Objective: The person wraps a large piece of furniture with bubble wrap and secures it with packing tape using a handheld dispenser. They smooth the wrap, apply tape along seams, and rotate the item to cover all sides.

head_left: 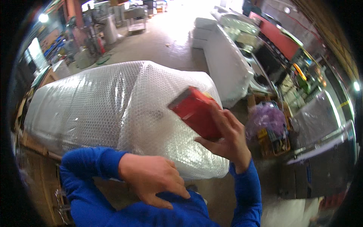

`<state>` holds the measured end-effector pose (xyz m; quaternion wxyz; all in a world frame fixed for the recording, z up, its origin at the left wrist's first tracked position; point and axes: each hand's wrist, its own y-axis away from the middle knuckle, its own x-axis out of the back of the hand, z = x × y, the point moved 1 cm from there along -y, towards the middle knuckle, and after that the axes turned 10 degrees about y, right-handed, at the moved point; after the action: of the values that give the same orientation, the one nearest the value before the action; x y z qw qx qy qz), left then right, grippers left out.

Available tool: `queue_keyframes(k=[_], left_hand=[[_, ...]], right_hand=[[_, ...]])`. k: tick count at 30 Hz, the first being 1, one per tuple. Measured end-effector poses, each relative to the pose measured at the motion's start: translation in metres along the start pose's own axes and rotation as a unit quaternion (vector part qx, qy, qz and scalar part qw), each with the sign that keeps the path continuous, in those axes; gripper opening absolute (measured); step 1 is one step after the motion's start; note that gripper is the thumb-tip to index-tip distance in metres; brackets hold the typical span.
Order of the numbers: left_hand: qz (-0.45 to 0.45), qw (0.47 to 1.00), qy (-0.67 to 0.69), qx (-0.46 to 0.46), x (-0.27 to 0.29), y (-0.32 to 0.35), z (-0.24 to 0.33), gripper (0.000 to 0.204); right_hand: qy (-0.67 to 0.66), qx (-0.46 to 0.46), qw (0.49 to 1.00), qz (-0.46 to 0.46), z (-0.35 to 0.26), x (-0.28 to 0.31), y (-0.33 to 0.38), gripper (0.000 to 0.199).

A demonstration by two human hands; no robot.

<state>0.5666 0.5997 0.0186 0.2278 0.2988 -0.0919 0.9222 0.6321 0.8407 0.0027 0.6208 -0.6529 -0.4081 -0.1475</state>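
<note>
A large long bundle in clear bubble wrap (pixel 102 102) lies in front of me. My right hand (pixel 230 138) is raised over its right end, with fingers and thumb closed round a red tape dispenser (pixel 198 115). A grey strip runs along the dispenser's far left edge, and a bit of yellow shows behind it. My left hand (pixel 155 179) hangs in front of my body at the near side of the bundle. It holds nothing; the thumb stands apart from the loosely bent fingers.
Beyond the bundle's right end stands a long white wrapped piece (pixel 227 64). Crates with a purple plastic bag (pixel 266 119) sit to the right, near a dark cabinet (pixel 321 172). A metal cart (pixel 136 19) stands on the concrete floor (pixel 162 41) farther back.
</note>
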Motion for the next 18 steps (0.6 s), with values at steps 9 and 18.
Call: queue_keyframes(k=[9, 18], left_hand=[[0.316, 0.941, 0.007, 0.119, -0.084, -0.065, -0.019, 0.045], [0.442, 0.854, 0.187, 0.199, -0.1, -0.096, -0.083, 0.037]], right_hand=[[0.017, 0.38, 0.918, 0.113, -0.06, -0.163, -0.159, 0.051], [-0.306, 0.297, 0.898, 0.104, -0.023, -0.21, -0.14, 0.046]])
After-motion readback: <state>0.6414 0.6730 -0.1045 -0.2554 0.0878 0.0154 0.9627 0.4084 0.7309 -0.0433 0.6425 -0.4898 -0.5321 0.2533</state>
